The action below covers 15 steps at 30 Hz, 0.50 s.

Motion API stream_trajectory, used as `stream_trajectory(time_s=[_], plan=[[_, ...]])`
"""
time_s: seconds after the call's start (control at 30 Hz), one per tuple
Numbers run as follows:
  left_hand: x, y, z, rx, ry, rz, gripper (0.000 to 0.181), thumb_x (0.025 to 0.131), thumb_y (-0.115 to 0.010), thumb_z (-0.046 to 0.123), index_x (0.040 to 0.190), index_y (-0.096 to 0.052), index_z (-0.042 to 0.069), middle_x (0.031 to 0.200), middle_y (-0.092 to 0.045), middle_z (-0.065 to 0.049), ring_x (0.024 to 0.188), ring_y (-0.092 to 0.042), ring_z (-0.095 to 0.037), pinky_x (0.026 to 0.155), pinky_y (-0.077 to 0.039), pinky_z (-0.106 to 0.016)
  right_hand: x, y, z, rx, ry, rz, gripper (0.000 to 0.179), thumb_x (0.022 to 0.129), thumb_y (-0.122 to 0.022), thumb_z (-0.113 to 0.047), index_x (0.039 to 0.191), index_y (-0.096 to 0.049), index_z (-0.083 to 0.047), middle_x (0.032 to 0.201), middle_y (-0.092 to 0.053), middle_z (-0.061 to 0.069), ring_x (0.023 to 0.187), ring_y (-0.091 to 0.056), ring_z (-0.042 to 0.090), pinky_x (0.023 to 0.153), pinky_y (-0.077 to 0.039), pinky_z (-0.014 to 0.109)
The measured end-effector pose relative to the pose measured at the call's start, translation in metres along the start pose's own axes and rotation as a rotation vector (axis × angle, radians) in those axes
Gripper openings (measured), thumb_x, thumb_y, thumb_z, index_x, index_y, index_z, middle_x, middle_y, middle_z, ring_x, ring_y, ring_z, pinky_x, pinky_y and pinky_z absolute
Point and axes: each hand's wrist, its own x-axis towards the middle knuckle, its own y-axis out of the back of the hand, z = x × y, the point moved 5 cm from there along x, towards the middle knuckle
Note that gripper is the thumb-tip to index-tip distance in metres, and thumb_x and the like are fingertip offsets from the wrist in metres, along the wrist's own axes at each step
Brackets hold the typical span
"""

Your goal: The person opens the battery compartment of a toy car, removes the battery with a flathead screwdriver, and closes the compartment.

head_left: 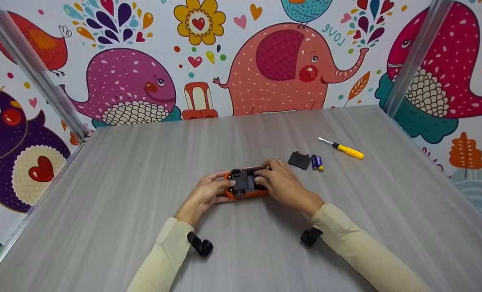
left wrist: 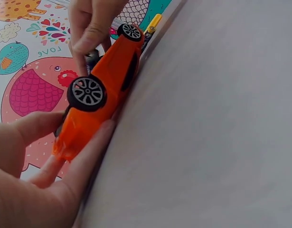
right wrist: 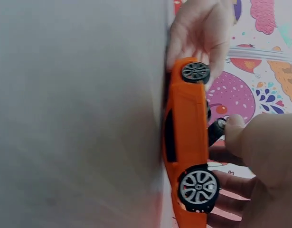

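An orange toy car (head_left: 238, 183) lies upside down, its black underside and wheels facing up. My left hand (head_left: 205, 192) grips one end of it, with the thumb on the underside and fingers along the body. Over the open battery compartment in the underside, my right hand (head_left: 289, 183) pinches a dark battery (right wrist: 216, 132), which stands tilted with its metal end by the thumb. The other fingers of that hand rest along the far side of the car. In the head view the right hand's fingers partly hide the compartment.
Just beyond the right hand lie a black battery cover (head_left: 299, 160) and small purple-blue batteries (head_left: 315, 162) beside it. Farther right is a screwdriver (head_left: 348, 151) with a yellow handle. A patterned wall (head_left: 200, 73) stands behind the grey table (head_left: 123, 202).
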Motion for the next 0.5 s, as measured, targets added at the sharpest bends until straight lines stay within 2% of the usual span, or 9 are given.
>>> stream_trajectory(time_s=[0.1, 0.23, 0.4, 0.5], plan=[[-0.0001, 0.0, 0.0003, 0.004, -0.002, -0.001, 0.054, 0.089, -0.07, 0.003, 0.14, -0.055, 0.006, 0.127, -0.067, -0.022, 0.087, -0.072, -0.02, 0.074, -0.062, -0.041, 0.0005, 0.0006, 0.0, 0.039, -0.009, -0.02, 0.035, 0.1, -0.059, -0.033, 0.125, -0.071, -0.012, 0.134, -0.058, 0.012, 0.123, -0.05, 0.03, 0.109, -0.039, 0.052], [-0.0004, 0.0001, 0.0003, 0.004, 0.0, -0.005, 0.054, 0.089, -0.07, 0.004, 0.14, -0.055, 0.007, 0.126, -0.067, -0.022, 0.087, -0.072, -0.021, 0.075, -0.062, -0.041, 0.0007, 0.0013, -0.0034, 0.046, 0.042, -0.028, 0.03, 0.098, -0.063, -0.031, 0.12, -0.074, -0.014, 0.136, -0.059, 0.01, 0.127, -0.05, 0.031, 0.11, -0.037, 0.057], [-0.0011, 0.0001, 0.0012, 0.005, 0.005, -0.003, 0.054, 0.089, -0.07, 0.004, 0.14, -0.055, 0.008, 0.127, -0.067, -0.022, 0.088, -0.072, -0.021, 0.076, -0.062, -0.041, 0.0006, 0.0042, -0.007, 0.05, 0.074, -0.015, 0.025, 0.095, -0.068, -0.03, 0.112, -0.078, -0.014, 0.123, -0.067, 0.006, 0.125, -0.054, 0.03, 0.11, -0.036, 0.064], [-0.0006, -0.0002, 0.0009, 0.003, 0.004, -0.008, 0.054, 0.089, -0.07, 0.003, 0.141, -0.054, 0.007, 0.128, -0.066, -0.023, 0.089, -0.072, -0.021, 0.077, -0.062, -0.042, 0.0, 0.0059, -0.0085, 0.06, 0.082, -0.034, 0.025, 0.092, -0.071, -0.029, 0.11, -0.078, -0.013, 0.117, -0.07, 0.004, 0.123, -0.055, 0.029, 0.111, -0.034, 0.066]])
